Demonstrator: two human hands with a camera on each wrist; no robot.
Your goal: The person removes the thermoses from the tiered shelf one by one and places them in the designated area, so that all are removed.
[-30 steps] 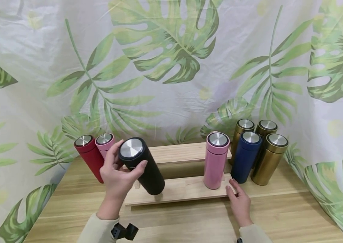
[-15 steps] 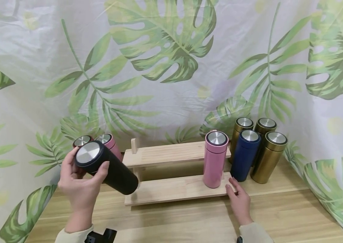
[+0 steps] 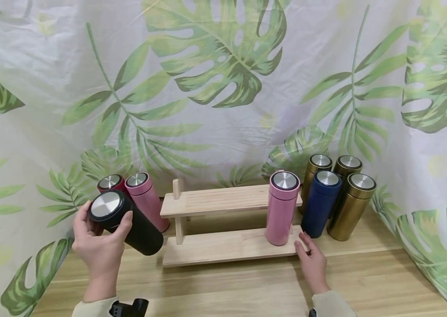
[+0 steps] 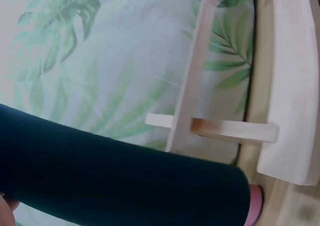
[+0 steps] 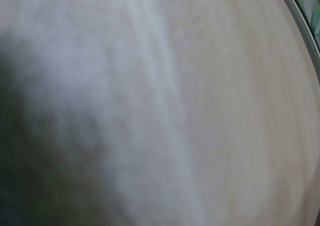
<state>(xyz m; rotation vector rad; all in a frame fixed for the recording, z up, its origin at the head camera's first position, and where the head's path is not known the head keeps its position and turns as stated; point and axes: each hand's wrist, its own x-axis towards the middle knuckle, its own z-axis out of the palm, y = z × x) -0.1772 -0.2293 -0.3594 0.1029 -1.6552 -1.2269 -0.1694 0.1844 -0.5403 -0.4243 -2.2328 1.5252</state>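
Note:
My left hand (image 3: 98,246) grips a black thermos bottle (image 3: 138,231) near its silver-topped lid, the bottle tilted with its base toward the rack. In the left wrist view the black thermos (image 4: 125,171) fills the lower left, and one fingertip shows at the edge. My right hand (image 3: 311,264) rests its fingers on the right end of the lower shelf of a two-tier wooden rack (image 3: 215,248). A pink thermos (image 3: 281,215) stands upright on that shelf's right part. The right wrist view shows only blurred wood grain and a dark patch.
Behind the black bottle stand a red thermos (image 3: 111,183) and another pink thermos (image 3: 150,200), left of the rack. To the right, a blue thermos (image 3: 320,207) stands among several gold thermoses (image 3: 350,213). A leaf-print cloth (image 3: 223,132) hangs behind the wooden table (image 3: 223,290).
My left hand has carried the black thermos leftward from over the lower shelf to beside the rack, tilting it further. The right hand stays on the shelf end.

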